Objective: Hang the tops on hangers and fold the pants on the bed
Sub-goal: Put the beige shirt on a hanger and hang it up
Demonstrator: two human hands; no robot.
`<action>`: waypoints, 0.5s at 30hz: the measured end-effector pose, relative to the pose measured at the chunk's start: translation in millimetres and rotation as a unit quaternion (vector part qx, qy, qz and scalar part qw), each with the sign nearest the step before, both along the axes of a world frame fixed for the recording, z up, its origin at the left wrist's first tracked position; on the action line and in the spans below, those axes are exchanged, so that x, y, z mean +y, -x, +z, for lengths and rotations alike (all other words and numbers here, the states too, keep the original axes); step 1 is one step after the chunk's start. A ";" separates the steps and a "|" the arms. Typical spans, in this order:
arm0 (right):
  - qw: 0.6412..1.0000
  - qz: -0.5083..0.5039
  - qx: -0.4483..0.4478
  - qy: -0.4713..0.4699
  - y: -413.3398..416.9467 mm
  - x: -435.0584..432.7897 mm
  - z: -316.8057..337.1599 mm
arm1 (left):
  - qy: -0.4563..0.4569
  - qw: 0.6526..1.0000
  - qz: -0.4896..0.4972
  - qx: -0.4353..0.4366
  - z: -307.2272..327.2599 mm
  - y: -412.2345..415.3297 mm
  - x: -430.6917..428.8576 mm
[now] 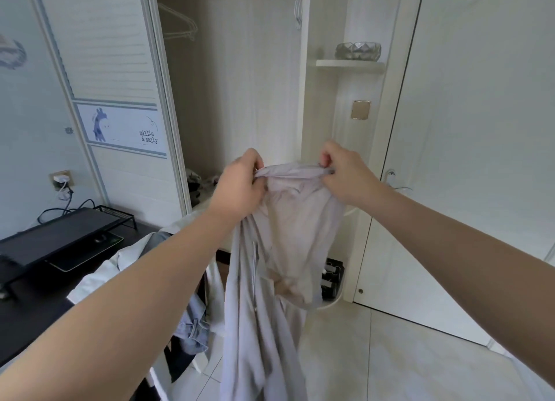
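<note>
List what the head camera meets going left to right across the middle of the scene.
Black monitor stand → giraffe sticker panel → left hand → pale garment → right hand → white door.

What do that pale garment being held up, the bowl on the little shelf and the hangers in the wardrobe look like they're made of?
Garment: thin, soft woven fabric, matte pale grey-lilac; it bunches and drapes in loose folds from both hands.
Bowl: probably cut glass or clear plastic; faceted and shiny.
Hangers: thin wire, likely metal with a pale coating; too faint to be sure.
</note>
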State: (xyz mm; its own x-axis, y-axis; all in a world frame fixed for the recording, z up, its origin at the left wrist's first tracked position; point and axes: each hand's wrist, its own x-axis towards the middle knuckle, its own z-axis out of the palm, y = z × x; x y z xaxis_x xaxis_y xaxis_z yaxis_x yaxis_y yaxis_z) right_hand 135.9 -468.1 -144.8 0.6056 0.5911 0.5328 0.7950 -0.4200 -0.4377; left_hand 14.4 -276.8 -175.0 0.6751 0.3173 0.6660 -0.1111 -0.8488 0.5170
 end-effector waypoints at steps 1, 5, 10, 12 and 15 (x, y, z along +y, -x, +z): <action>1.000 0.002 0.008 0.021 -1.5 1.3 -2.7 | 0.007 1.000 0.030 -0.005 2.1 1.7 4.4; 0.986 -0.089 -0.039 0.136 -16.3 2.3 -13.2 | 0.002 0.989 0.144 0.011 5.2 8.7 23.9; 0.988 -0.064 0.132 0.045 -22.7 4.2 -3.2 | 0.018 0.969 0.233 0.075 -4.1 12.2 64.4; 0.963 0.002 0.262 -0.057 -15.6 8.3 3.5 | 0.042 0.959 0.250 0.123 -17.6 15.3 78.0; 0.922 0.055 0.354 -0.147 -7.6 16.4 17.1 | 0.115 0.945 0.246 0.184 -53.1 19.2 87.9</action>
